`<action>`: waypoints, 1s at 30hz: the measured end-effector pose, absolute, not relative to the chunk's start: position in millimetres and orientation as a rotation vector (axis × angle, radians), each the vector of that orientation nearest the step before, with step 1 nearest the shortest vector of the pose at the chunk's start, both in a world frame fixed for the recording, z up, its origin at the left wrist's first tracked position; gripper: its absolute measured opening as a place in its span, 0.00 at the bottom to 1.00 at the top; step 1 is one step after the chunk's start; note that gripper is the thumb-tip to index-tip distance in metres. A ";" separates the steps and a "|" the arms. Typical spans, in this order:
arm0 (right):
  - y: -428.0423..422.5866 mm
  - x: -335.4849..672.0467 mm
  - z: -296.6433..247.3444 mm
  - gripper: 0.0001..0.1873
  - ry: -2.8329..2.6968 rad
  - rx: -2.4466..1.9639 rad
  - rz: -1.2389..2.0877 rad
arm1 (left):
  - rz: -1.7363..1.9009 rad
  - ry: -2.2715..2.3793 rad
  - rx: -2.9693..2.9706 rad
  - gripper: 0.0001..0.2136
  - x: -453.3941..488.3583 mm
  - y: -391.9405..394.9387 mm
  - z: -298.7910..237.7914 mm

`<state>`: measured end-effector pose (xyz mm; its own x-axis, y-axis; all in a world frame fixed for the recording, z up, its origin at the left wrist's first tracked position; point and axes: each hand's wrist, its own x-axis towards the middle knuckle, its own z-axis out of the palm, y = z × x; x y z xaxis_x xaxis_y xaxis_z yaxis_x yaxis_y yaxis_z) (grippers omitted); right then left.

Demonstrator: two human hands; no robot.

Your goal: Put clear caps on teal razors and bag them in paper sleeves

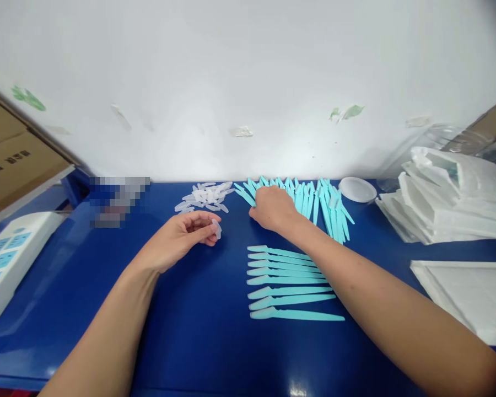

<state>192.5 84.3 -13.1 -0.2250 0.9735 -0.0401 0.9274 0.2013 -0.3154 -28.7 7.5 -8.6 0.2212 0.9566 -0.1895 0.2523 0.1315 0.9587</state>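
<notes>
Between the thumb and fingers of my left hand (pixel 194 231) is a small translucent blade cap (pixel 217 229). A pile of similar caps (pixel 209 194) lies just beyond it on the blue table. My right hand (pixel 275 208) is at the left part of a heap of turquoise eyebrow razors (pixel 334 212). Its fingers are curled down among them, and what they grip is hidden behind the hand. Nearer to me, several capped eyebrow razors (pixel 289 298) lie side by side in a row, heads to the left. My right forearm covers some of their handle ends.
A white power strip (pixel 28 248) lies at the left, near a cardboard box (pixel 16 149). A round translucent lid (pixel 357 189) sits right of the razor heap. White padded envelopes (pixel 446 204) are stacked at the right, with another white envelope (pixel 467 292) nearer. A white wall (pixel 248 82) rises behind.
</notes>
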 end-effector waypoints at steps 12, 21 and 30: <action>55.0 278.6 24.4 0.08 -2.040 -1.402 1.400 | 0.982 1.098 0.995 0.11 -10.2 9.3 -10.3; 20.6 310.4 8.9 0.14 -1.678 -1.355 1.746 | 0.789 1.221 1.382 0.16 19.3 18.0 -1.7; 22.2 316.8 -1.6 0.14 -1.742 -1.341 1.735 | 0.713 1.348 1.548 0.14 12.0 6.6 0.8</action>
